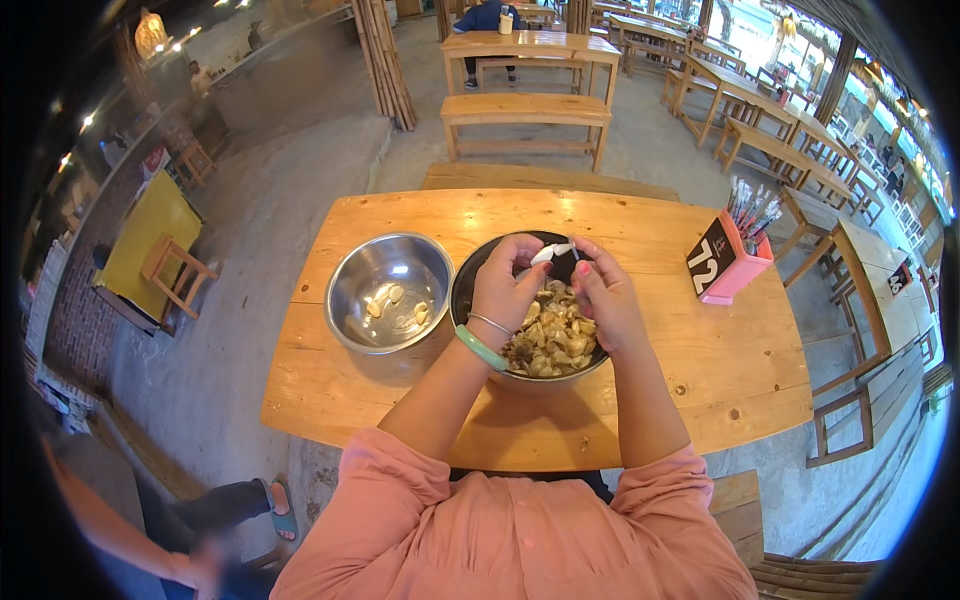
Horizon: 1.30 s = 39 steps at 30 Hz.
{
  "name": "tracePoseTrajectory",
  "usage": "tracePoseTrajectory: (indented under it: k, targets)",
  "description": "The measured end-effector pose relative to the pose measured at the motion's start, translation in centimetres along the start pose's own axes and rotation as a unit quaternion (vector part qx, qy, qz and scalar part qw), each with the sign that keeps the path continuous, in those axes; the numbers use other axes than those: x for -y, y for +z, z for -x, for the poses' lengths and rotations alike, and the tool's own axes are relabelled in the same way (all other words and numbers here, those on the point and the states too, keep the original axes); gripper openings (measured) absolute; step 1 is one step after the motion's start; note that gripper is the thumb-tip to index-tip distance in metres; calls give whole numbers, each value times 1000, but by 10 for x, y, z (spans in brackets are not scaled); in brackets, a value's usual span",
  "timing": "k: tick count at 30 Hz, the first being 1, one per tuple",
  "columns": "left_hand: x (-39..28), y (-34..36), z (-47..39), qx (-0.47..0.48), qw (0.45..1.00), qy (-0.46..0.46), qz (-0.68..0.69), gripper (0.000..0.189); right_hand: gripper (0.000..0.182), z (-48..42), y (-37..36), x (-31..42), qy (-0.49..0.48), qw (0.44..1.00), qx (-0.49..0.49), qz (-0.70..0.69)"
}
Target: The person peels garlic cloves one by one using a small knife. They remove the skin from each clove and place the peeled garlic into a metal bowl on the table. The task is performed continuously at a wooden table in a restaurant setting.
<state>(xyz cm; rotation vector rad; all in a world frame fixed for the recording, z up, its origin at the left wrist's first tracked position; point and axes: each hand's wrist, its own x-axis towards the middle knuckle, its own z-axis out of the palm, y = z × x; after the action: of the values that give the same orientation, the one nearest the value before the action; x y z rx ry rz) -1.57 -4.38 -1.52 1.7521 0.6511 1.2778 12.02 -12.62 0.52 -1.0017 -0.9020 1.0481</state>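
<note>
Over a dark-lined bowl, both my hands are raised close together. My left hand pinches a white garlic clove between thumb and fingers. Between the thumb and fingertips of my right hand is a thin greyish piece, which touches or nearly touches the clove's right end; whether it is a small blade or skin is unclear. Unpeeled garlic cloves heap up in the bowl below. To the left stands a stainless steel bowl with several peeled garlic cloves on its bottom.
Both bowls rest on a wooden table. A pink holder with wrapped utensils and a number sign stands at the right. A person's arm and leg show at lower left. Benches and tables lie beyond.
</note>
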Motion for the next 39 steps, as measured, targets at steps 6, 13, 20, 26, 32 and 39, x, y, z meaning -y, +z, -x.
tracePoseTrajectory:
  k: [6,13,20,26,32,39]
  targets:
    - [-2,0,-1,11,998,22,53,28,34,0,3,0,-6,997,61,55]
    - [-7,-8,-3,54,944,-143,292,20,30,0,-3,3,47,997,58,11]
    - [-6,-8,-4,47,942,-159,291,20,29,0,3,3,27,996,73,51]
    - [-4,-8,-4,51,943,-148,292,20,32,-4,-6,-3,60,996,60,10]
    - [-2,-8,-4,50,946,-143,287,18,28,-1,1,4,62,996,64,1]
    - [-5,-8,-5,65,938,-161,301,15,28,-3,-6,-3,49,997,63,-25]
